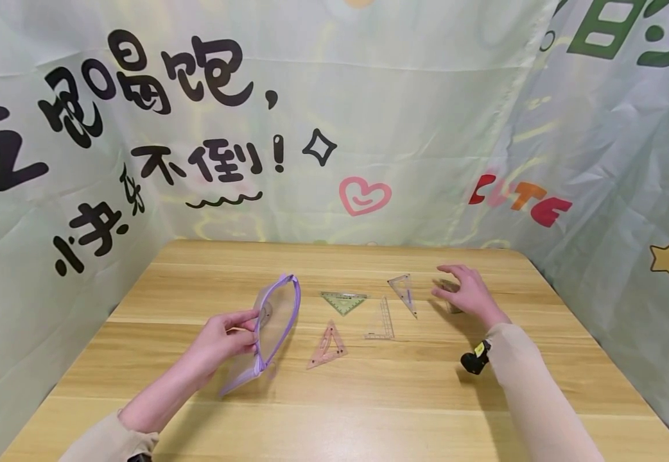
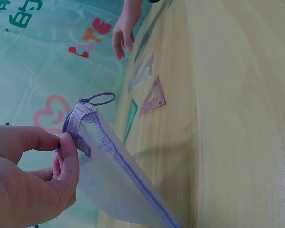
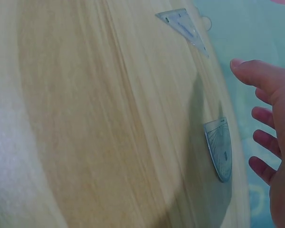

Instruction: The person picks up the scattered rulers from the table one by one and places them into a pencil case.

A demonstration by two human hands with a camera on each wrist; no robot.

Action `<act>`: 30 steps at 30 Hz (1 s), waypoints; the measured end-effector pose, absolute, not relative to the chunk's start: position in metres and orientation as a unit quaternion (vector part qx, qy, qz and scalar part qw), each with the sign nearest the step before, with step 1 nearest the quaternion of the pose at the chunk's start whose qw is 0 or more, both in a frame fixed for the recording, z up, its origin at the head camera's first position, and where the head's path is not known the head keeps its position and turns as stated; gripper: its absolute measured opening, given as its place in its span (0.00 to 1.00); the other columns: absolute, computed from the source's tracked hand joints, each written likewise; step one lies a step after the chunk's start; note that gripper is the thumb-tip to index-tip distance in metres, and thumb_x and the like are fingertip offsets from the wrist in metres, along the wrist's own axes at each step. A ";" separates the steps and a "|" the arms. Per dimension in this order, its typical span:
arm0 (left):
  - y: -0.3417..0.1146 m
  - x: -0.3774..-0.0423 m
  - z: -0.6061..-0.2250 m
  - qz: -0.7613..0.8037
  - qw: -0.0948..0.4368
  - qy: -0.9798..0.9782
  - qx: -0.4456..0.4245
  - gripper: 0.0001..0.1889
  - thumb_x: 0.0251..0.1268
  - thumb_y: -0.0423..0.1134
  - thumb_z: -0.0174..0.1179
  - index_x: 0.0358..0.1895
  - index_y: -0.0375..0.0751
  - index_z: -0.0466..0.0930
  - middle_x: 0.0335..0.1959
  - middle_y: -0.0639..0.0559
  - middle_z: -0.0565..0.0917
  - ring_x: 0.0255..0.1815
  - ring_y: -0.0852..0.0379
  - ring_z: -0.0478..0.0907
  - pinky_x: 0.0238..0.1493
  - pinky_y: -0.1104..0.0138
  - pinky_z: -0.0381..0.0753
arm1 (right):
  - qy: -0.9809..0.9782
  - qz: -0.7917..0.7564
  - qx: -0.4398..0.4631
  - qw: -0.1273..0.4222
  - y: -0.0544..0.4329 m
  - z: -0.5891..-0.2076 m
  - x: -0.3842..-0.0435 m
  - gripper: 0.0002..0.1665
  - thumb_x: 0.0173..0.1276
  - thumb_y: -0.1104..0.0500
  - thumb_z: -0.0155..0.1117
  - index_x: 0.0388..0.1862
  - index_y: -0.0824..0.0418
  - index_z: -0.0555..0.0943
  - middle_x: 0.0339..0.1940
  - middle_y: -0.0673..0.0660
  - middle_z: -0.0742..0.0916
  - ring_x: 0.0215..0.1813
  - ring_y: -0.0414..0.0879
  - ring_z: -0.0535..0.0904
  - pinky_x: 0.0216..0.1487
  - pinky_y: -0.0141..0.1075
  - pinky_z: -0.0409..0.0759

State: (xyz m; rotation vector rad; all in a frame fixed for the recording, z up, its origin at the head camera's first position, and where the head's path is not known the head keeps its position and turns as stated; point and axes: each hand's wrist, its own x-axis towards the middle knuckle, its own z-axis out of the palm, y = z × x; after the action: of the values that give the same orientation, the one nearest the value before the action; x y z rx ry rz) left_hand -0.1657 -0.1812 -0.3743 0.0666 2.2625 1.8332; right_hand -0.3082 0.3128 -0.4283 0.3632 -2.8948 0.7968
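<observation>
My left hand (image 1: 221, 343) pinches the zip edge of a translucent pouch (image 2: 118, 185) with purple trim, raised over the left part of the table. The pouch's mouth gapes to the right in the head view. Above a semicircular protractor (image 3: 219, 149), my right hand (image 1: 469, 295) hovers with relaxed, spread fingers and holds nothing. In the head view the hand partly covers that protractor. Between the hands lie a green set square (image 1: 343, 303), a pink set square (image 1: 329, 350) and two clear set squares, one upper (image 1: 405, 296) and one lower (image 1: 389, 321).
Everything lies on a wooden table (image 1: 369, 410). A printed fabric backdrop (image 1: 415, 128) stands behind the table and along both sides. A small black device (image 1: 476, 358) is worn at my right wrist.
</observation>
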 end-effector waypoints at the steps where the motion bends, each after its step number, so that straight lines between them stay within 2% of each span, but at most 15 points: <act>1: -0.181 -0.166 -0.374 0.625 0.115 0.772 0.023 0.33 0.61 0.28 0.57 0.70 0.22 0.62 0.43 0.46 0.75 0.40 0.58 0.77 0.45 0.73 0.86 | -0.956 0.262 0.119 0.057 0.313 -0.429 -0.308 0.40 0.65 0.48 0.68 0.72 0.63 0.68 0.71 0.70 0.70 0.71 0.71 0.59 0.69 0.69 0.60; 15: -0.179 -0.166 -0.375 0.628 0.112 0.770 0.013 0.32 0.60 0.26 0.57 0.69 0.21 0.63 0.41 0.48 0.75 0.37 0.60 0.77 0.41 0.74 0.86 | -0.956 0.268 0.111 0.032 0.322 -0.436 -0.306 0.42 0.66 0.44 0.67 0.73 0.62 0.66 0.73 0.71 0.67 0.73 0.74 0.55 0.69 0.71 0.56; 24: -0.179 -0.165 -0.375 0.623 0.116 0.773 0.019 0.32 0.60 0.27 0.56 0.69 0.21 0.63 0.42 0.47 0.75 0.39 0.59 0.77 0.42 0.73 0.86 | -0.959 0.266 0.099 0.022 0.325 -0.441 -0.301 0.43 0.66 0.45 0.66 0.74 0.62 0.65 0.72 0.72 0.67 0.72 0.74 0.56 0.69 0.70 0.58; 30: -0.178 -0.165 -0.375 0.623 0.115 0.773 0.017 0.32 0.60 0.28 0.56 0.70 0.22 0.63 0.43 0.47 0.75 0.40 0.59 0.77 0.43 0.73 0.86 | -0.961 0.256 0.105 0.024 0.328 -0.442 -0.301 0.43 0.67 0.46 0.65 0.74 0.66 0.64 0.70 0.74 0.68 0.70 0.74 0.59 0.67 0.69 0.63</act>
State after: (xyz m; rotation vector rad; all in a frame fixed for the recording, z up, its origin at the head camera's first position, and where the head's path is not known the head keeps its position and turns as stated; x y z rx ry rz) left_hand -0.1648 -0.1785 -0.3752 0.0484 2.2659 1.8257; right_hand -0.3010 0.3281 -0.4422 0.3264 -2.9730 0.7922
